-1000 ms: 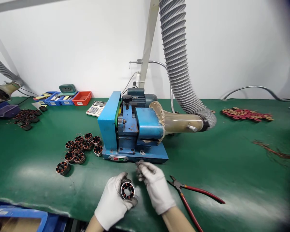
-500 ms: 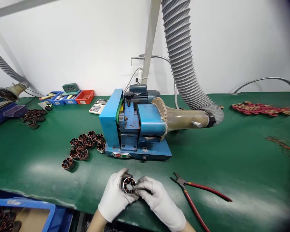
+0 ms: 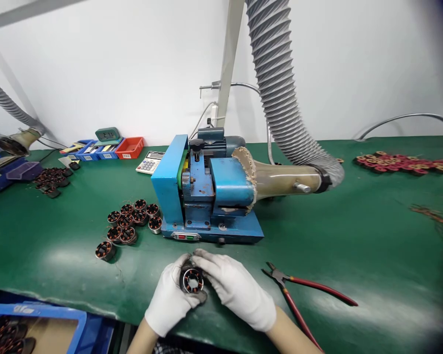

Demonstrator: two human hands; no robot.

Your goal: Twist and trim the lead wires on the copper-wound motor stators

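Observation:
My left hand (image 3: 172, 295), in a white glove with darkened fingertips, is closed round the left side of a motor stator (image 3: 192, 281). The stator is a metal ring with copper windings inside, its open face turned up toward me. My right hand (image 3: 236, 290), gloved alike, has its fingers bent over the upper right edge of the same stator. What its fingertips press on at the far side is partly hidden. Red-handled cutting pliers (image 3: 280, 278) lie spread on the green bench to the right of my right hand.
A blue belt machine (image 3: 206, 196) with a hose (image 3: 276, 83) stands beyond my hands. Several stators (image 3: 127, 221) sit to its left. Wire scraps (image 3: 433, 215) and red-yellow coil parts (image 3: 402, 163) lie at right. A blue crate (image 3: 40, 309) is at the lower left.
My right hand has shifted from the stator's lower right side up to its upper edge. The stator has moved slightly left with my left hand.

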